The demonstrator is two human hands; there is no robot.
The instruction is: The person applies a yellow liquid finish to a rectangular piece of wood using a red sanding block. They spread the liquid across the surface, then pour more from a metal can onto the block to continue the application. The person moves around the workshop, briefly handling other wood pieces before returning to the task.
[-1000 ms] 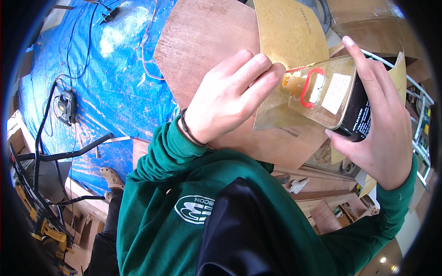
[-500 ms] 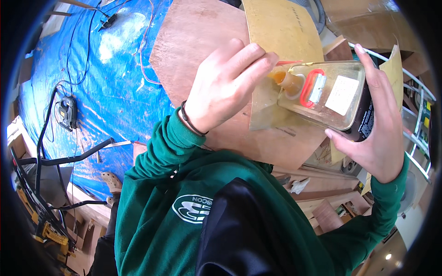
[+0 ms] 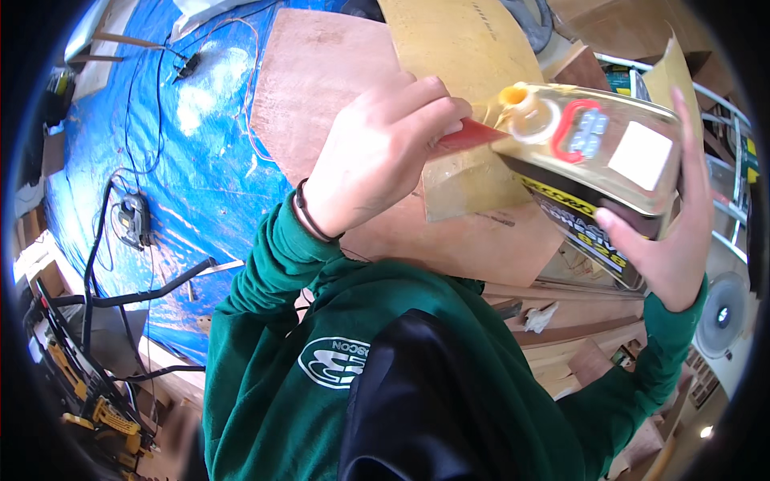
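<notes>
My right hand [image 3: 667, 252] grips a rectangular metal glue can [image 3: 597, 176] by its far right end, thumb on the dark printed side and fingers along the opposite edge. The can is tilted, its top showing a red carrying handle [image 3: 563, 132], a white label and a spout [image 3: 521, 104] smeared with yellowish glue. My left hand [image 3: 385, 156] is closed on a flat red spreader [image 3: 473, 137], its blade close beside the spout. Whether blade and can touch, I cannot tell. Beneath both hands lie a yellow sheet [image 3: 465, 48] and a reddish plywood sheet [image 3: 321, 72].
A blue tarp [image 3: 192, 152] covers the floor at the left, with cables and a black power tool [image 3: 132, 220] on it. Black tubing and yellow tools [image 3: 116, 417] crowd the lower left. A white metal frame [image 3: 734, 160] and a fan [image 3: 720, 314] stand at the right.
The glue can has moved up and turned, so its dark printed side now shows. The spreader, mostly hidden earlier, is now visible below the spout. My left hand has moved slightly left.
</notes>
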